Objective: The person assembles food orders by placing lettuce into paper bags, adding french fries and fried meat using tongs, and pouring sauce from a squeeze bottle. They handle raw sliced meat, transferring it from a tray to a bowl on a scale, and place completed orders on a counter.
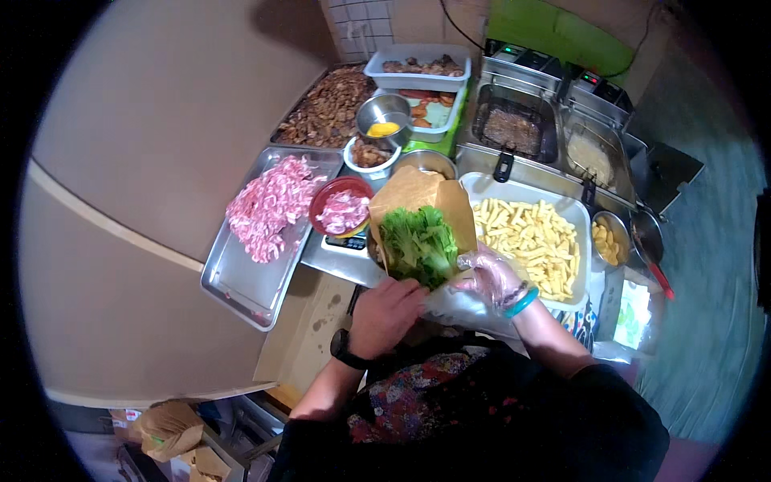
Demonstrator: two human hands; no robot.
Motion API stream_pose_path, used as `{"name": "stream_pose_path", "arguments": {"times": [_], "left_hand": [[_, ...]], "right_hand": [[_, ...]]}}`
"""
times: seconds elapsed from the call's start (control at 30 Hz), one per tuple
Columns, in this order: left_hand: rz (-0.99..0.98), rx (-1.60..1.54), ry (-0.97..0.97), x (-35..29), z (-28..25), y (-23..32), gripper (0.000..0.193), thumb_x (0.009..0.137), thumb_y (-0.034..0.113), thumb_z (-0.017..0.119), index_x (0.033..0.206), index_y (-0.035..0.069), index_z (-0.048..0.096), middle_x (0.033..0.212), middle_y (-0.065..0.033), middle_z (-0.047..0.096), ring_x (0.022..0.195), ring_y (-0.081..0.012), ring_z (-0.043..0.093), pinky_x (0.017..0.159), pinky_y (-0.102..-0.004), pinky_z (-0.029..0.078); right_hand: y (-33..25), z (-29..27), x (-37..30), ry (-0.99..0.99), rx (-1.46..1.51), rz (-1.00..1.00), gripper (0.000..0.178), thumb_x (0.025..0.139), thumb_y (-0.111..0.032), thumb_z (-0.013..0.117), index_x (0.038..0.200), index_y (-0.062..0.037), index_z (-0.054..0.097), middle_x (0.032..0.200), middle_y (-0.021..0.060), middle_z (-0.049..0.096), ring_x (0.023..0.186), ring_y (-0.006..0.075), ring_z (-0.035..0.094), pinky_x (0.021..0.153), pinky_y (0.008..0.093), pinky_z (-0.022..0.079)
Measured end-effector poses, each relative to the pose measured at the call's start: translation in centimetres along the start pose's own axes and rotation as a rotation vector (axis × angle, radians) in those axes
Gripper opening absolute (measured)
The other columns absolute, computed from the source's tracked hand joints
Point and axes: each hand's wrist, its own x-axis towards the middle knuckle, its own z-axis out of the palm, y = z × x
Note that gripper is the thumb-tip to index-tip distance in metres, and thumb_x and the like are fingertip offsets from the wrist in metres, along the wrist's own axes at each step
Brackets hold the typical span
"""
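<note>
Lettuce (418, 245) in brown box (426, 197); left fingers (401, 301) grip below, gloved right fingers (474, 277) touch it.

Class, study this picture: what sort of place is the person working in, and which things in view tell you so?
Probably a small takeaway food stall or kitchen. Twin deep fryers stand at the back, a tray of cut fries lies beside a steel tray of raw sliced meat, and both hands fill a brown paper box with lettuce.

A metal tray (241, 277) of raw pink meat sits left. A white tray (577, 210) of fries lies right, fryer baskets (514, 128) behind.
</note>
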Motion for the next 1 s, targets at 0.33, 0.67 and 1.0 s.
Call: {"name": "stream_pose_path", "arguments": {"times": [0.33, 0.67, 1.0], "left_hand": [[-0.819, -1.048, 0.361, 2.9, 6.6, -0.9, 0.047, 0.081, 0.017, 0.056, 0.12, 0.001, 0.036, 0.115, -0.0073, 0.043, 0.107, -0.0171, 0.04, 0.088, -0.0284, 0.034], [-0.852, -1.46, 0.352, 2.5, 9.4, -5.4, 0.033, 0.087, 0.015, 0.044, 0.117, 0.004, 0.038, 0.112, -0.0102, 0.048, 0.103, -0.0259, 0.047, 0.083, -0.0432, 0.044], [-0.768, -0.686, 0.172, 2.9, 9.1, -7.9, 0.023, 0.077, -0.003, 0.048, 0.1, -0.005, 0.05, 0.092, -0.0149, 0.058, 0.089, -0.0232, 0.055, 0.071, -0.0312, 0.045]], "right_hand": [[-0.2, -3.6, 0.6, -0.034, -0.346, -0.487, 0.062, 0.075, -0.002, 0.043, 0.131, 0.0003, 0.017, 0.137, 0.0155, 0.017, 0.128, 0.0214, 0.015, 0.103, 0.0328, 0.018], [-4.2, -3.6, 1.9, 0.213, -0.364, -0.255, 0.05, 0.085, -0.034, 0.045, 0.121, -0.0002, 0.036, 0.115, 0.0135, 0.046, 0.101, 0.0196, 0.048, 0.08, 0.0322, 0.044], [-10.6, -11.8, 11.9, 0.232, 0.702, -0.101, 0.042, 0.083, -0.036, 0.047, 0.095, 0.0041, 0.046, 0.072, 0.0124, 0.051, 0.064, 0.0193, 0.051, 0.06, 0.032, 0.047]]}}
